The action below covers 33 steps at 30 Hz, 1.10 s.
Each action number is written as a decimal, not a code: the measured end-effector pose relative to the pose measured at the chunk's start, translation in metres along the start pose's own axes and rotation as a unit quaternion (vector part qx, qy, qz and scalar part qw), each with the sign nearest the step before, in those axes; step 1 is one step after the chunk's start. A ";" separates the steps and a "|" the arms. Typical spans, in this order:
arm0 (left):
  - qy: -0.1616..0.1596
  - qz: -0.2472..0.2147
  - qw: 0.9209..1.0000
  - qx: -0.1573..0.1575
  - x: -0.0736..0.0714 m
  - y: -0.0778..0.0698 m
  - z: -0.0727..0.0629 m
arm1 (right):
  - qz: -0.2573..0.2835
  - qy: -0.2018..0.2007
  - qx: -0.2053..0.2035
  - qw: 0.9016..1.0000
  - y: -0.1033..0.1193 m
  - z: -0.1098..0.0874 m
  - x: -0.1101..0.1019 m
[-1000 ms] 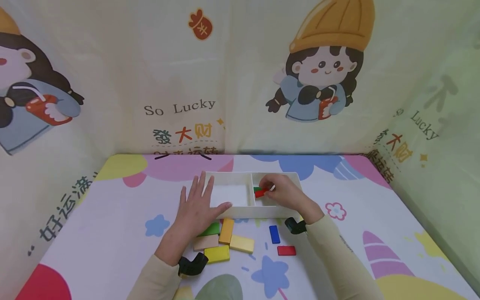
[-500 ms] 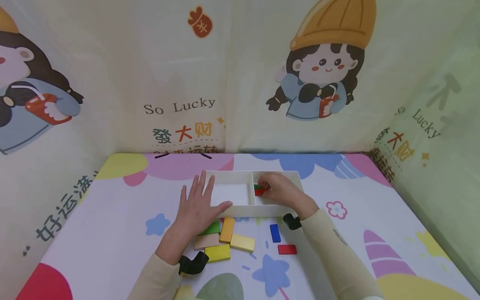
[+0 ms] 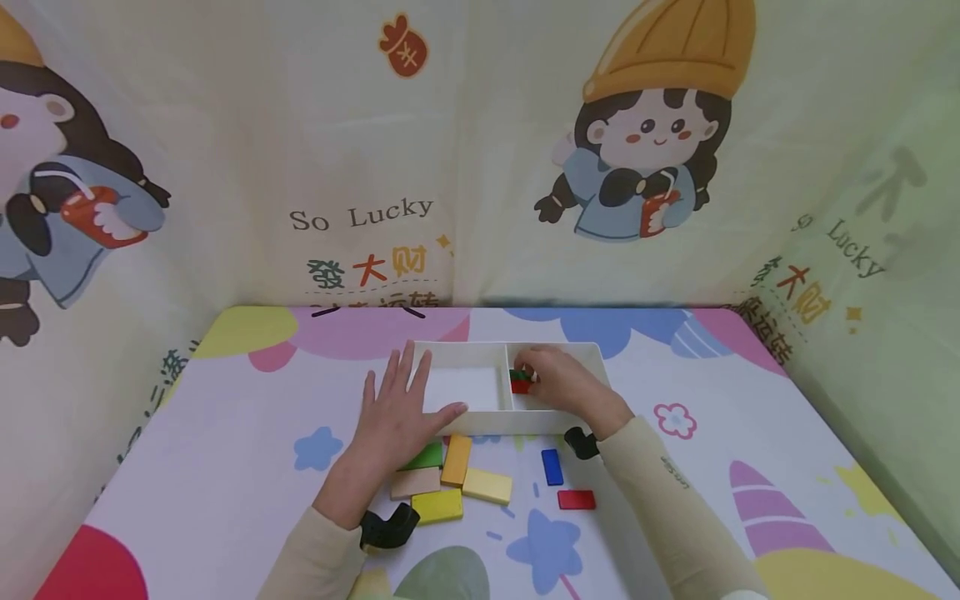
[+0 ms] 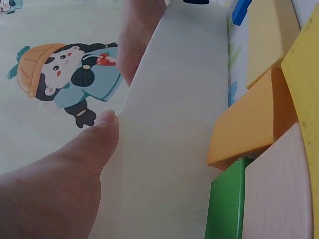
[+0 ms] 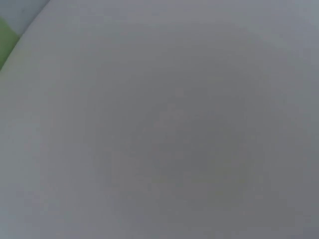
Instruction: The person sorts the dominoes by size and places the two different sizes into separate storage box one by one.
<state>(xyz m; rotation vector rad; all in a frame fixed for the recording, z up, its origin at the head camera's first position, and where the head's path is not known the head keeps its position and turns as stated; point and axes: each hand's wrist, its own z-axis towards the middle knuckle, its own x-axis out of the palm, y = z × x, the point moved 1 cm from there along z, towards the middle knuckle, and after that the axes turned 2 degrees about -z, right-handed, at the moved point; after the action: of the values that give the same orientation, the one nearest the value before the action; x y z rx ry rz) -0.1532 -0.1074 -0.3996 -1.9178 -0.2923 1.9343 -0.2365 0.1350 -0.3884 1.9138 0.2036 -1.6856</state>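
In the head view, a white two-part box (image 3: 465, 423) stands on the table. My left hand (image 3: 392, 421) rests on its left end, fingers spread and straight. The left wrist view shows the left thumb (image 4: 102, 129) against the rim of the box's long wall. My right hand (image 3: 562, 382) reaches into the right compartment, fingers curled, and pinches a small red block (image 3: 520, 387) beside the divider. A small green block (image 3: 517, 375) lies just behind it, partly covered by the fingers. The right wrist view shows almost only a blurred pale surface (image 5: 169, 124).
Before the box lie a green block (image 3: 426, 456), an orange block (image 3: 456, 460), a pinkish wooden block (image 3: 415, 482), a pale yellow block (image 3: 487, 486) and a yellow block (image 3: 437, 507). Farther right are a small blue block (image 3: 552, 467) and a small red block (image 3: 576, 500).
The red block in my right fingers has gone from slightly tilted to level beside the divider. My right wrist has shifted slightly left; my left hand has stayed put.
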 end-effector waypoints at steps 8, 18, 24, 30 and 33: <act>0.001 0.002 1.000 -0.003 0.002 0.001 0.000 | 0.000 -0.004 -0.040 0.999 0.000 0.002 0.001; 0.002 -0.010 1.000 0.003 0.001 -0.001 0.000 | 0.055 -0.019 -0.052 0.997 -0.012 -0.004 -0.001; 0.003 -0.011 1.000 0.000 0.001 -0.002 0.000 | 0.112 -0.030 -0.055 0.992 -0.020 -0.019 -0.005; -0.002 -0.010 1.000 0.003 0.000 -0.001 0.000 | 0.137 -0.069 -0.050 0.987 -0.022 -0.041 -0.014; -0.006 -0.004 1.000 0.003 -0.001 0.001 0.000 | 0.144 -0.082 -0.051 0.985 -0.020 -0.050 -0.018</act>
<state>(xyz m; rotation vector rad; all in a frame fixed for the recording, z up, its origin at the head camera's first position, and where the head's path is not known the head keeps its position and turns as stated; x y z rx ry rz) -0.1532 -0.1086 -0.3993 -1.8991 -0.2970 1.9413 -0.2058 0.1812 -0.3757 1.6324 -0.0485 -1.5948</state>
